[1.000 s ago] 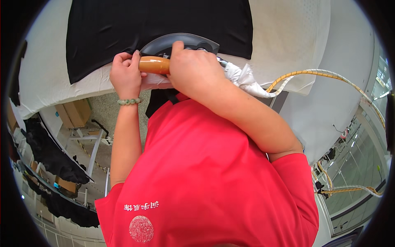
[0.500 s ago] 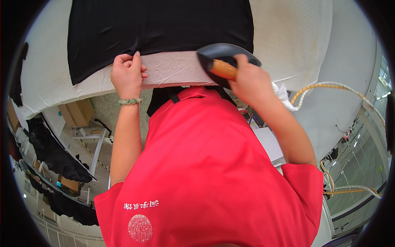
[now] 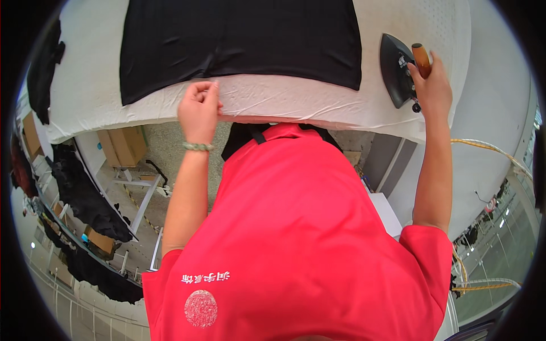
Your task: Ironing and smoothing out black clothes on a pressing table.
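Observation:
A black cloth garment lies spread on the white padded pressing table. A small pucker shows near its front hem. Just below that hem is my left hand, its fingers curled together with no cloth visible in them. To the right of the cloth, a dark iron with a wooden handle is on the pale table cover. My right hand has its fingers around that handle. Whether the iron's sole fully touches the cover I cannot tell.
Black fabric hangs at the table's left edge. Cardboard boxes and a white metal frame stand below on the left, beside more black cloth. A yellow-and-white hose runs off to the right.
The iron has moved right, off the hem area and beyond the cloth's right edge, and has turned. My left hand has come away from the hem it was pinching.

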Demonstrator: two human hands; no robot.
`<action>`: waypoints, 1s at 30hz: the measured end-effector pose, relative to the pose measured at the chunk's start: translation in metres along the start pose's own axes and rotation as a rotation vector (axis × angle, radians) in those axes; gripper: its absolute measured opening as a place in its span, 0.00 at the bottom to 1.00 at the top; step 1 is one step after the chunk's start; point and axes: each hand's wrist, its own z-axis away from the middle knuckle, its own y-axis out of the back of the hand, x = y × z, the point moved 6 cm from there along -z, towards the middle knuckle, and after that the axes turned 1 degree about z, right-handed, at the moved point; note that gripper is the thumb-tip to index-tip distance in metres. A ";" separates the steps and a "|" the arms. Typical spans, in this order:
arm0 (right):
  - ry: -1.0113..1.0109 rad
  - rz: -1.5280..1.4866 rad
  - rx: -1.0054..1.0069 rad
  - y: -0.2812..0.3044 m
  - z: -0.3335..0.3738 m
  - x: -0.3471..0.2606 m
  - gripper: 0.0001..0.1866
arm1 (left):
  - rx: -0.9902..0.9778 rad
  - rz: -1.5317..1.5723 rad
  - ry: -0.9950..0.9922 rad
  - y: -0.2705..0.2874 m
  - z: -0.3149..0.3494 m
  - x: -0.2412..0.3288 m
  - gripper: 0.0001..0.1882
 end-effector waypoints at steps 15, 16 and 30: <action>-0.412 -0.890 -0.629 -0.099 0.083 -0.026 0.16 | 0.173 -0.936 -0.963 -0.019 0.033 0.048 0.23; -0.412 -0.871 -0.618 -0.100 0.081 -0.022 0.16 | 0.169 -0.945 -0.969 -0.020 0.035 0.047 0.23; 0.158 -0.358 0.076 -0.022 0.078 -0.134 0.14 | 0.524 -0.882 -0.742 0.161 -0.024 0.050 0.13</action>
